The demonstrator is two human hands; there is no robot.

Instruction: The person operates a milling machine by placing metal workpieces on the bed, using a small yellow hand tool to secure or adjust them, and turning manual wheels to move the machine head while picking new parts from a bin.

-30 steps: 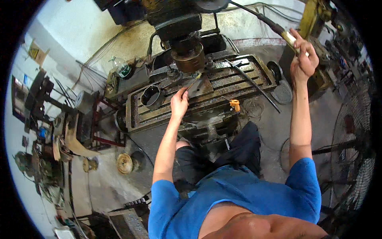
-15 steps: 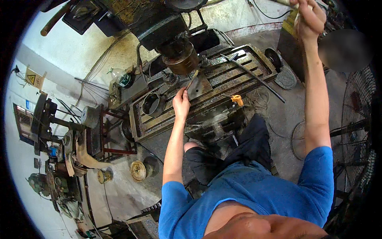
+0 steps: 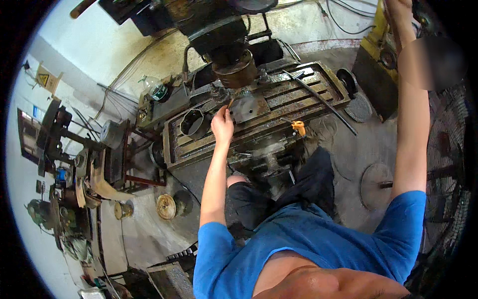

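My left hand point(image 3: 222, 124) is closed around the handle of a small brush point(image 3: 230, 103) at the near edge of a flat metal plate point(image 3: 244, 112). The plate has holes in it and lies on the slotted machine table point(image 3: 279, 113), beneath the round spindle head point(image 3: 234, 72). The brush's far end is hard to make out against the plate. An open round tin point(image 3: 205, 125) stands on the table just left of this hand. High at the upper right, my raised right hand point(image 3: 400, 9) is cut off by the picture's edge; its fingers are hidden.
A long metal bar point(image 3: 323, 99) lies across the table's right part and sticks out past its front edge. An orange tool point(image 3: 298, 127) sits at the front. Behind stands a green-labelled bottle point(image 3: 158, 91). A large fan point(image 3: 448, 149) is close to my right arm.
The view has shifted a little. My left hand has brought the brush slightly left, beside the plate. My right hand, earlier wrapped around a pale handle, has moved up, mostly out of the picture.
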